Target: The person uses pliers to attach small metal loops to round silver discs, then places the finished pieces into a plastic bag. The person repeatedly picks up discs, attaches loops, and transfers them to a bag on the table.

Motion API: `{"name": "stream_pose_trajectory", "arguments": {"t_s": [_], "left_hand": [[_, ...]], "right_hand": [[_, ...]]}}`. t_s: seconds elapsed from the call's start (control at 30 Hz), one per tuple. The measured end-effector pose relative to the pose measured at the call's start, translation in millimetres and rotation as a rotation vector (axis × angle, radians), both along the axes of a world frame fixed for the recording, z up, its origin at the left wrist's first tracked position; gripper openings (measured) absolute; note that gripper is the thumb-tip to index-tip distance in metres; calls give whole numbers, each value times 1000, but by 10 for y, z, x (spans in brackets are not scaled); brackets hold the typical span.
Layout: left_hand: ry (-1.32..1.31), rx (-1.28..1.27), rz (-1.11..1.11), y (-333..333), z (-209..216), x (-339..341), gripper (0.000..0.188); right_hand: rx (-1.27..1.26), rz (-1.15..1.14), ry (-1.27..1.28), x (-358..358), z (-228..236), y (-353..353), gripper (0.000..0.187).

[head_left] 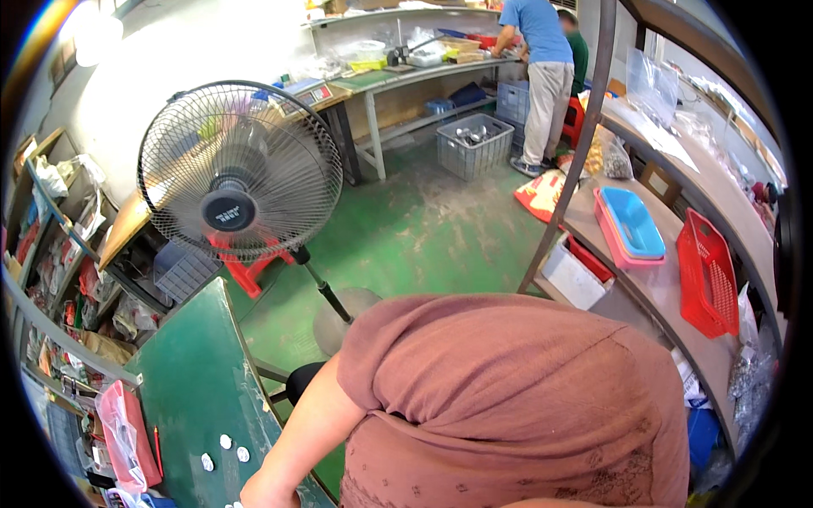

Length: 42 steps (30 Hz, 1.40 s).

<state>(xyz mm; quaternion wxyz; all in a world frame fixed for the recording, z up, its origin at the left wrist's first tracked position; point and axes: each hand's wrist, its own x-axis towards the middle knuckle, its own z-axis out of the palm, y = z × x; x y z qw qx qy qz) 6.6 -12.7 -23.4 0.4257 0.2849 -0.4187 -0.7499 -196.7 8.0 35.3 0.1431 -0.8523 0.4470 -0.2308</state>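
Note:
A brown short-sleeved top fills the lower middle, and from its sleeve a bare arm reaches down to the green tabletop (pixel 182 381) at lower left. I take it for my right arm. My right hand (pixel 269 493) is cut off by the lower edge, so its fingers and anything in them are hidden. Beside it on the tabletop lie several small white crumpled-looking pieces (pixel 243 454). Farther left are a thin red stick, perhaps a pencil (pixel 158 450), and a pink tray (pixel 146 453) with clear plastic in it. My left hand is not in view.
A black pedestal fan (pixel 229 210) stands beyond the table. Shelving (pixel 669 292) on the right holds blue and pink basins (pixel 631 222) and a red basket (pixel 705 275). A grey crate (pixel 474 157) sits on the floor near two people at the far bench. Packed shelves line the left.

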Motion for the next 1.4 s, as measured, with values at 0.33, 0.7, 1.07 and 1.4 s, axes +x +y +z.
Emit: {"name": "stream_pose_trajectory", "arguments": {"t_s": [0.33,0.7,1.07,1.4], "left_hand": [[7,-3,14,-34,42,51,10],[81,51,26,-105,-45,132,7],[-69,43,176,-108,-58,240,18],[-43,-23,199,13,4,116,23]], "right_hand": [[-18,87,8,31,34,-24,16],[43,68,-67,-33,63,92,17],[112,11,-118,-14,126,103,20],[251,-70,-261,-128,-3,-75,43]]}}
